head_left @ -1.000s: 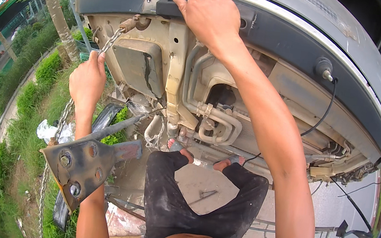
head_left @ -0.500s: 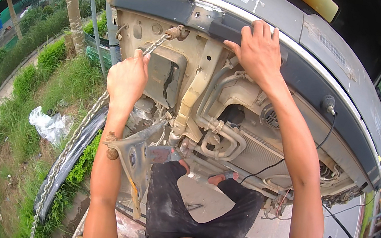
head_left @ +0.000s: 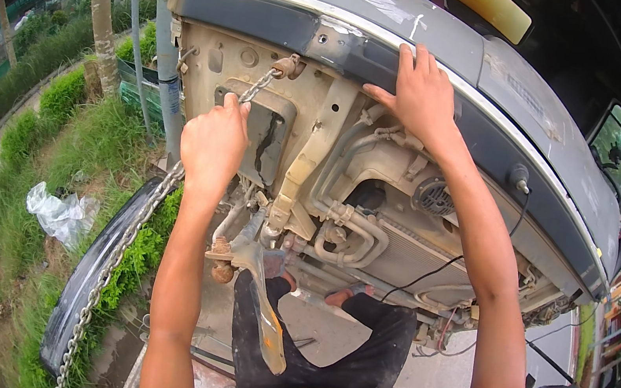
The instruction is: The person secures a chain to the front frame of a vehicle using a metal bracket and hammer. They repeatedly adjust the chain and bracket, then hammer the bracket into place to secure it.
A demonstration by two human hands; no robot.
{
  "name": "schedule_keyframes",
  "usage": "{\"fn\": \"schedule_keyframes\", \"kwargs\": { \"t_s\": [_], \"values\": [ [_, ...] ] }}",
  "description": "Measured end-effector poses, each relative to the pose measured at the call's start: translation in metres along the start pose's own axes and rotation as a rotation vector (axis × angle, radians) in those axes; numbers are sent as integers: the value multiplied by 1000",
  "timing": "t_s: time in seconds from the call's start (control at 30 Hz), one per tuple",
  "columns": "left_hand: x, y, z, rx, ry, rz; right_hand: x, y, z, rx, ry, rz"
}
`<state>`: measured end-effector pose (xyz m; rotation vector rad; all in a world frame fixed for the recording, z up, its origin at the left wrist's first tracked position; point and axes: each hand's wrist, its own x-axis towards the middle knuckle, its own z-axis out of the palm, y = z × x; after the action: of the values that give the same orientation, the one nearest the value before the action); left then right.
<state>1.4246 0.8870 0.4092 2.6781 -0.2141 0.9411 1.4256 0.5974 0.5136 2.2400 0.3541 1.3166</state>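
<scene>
Left hand (head_left: 215, 141) grip closed round chain (head_left: 260, 85); right hand (head_left: 425, 95) spread, seemingly braced on bumper (head_left: 252, 14), grasping nothing. We'd best hold the links untwisted.

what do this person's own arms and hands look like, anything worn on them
The left hand and right hand are both bare, with no gloves, watch or bracelet showing. The left arm and right arm have no sleeves and no clear markings. Below, dark trousers with pale smudges are worn.
</scene>
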Motion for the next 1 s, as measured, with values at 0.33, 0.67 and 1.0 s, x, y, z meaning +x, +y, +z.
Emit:
{"fn": "schedule_keyframes", "kwargs": {
  "t_s": [0.33,0.67,1.0],
  "values": [
    [-3,2,-1,25,43,36,2,-4,-3,-14,-143,49],
    [-1,-4,2,123,14,50,-42,-28,-75,687,76,93],
    [0,-8,10,201,-50,-38,-109,-86,-188,2731,247,-133]
  ]
}}
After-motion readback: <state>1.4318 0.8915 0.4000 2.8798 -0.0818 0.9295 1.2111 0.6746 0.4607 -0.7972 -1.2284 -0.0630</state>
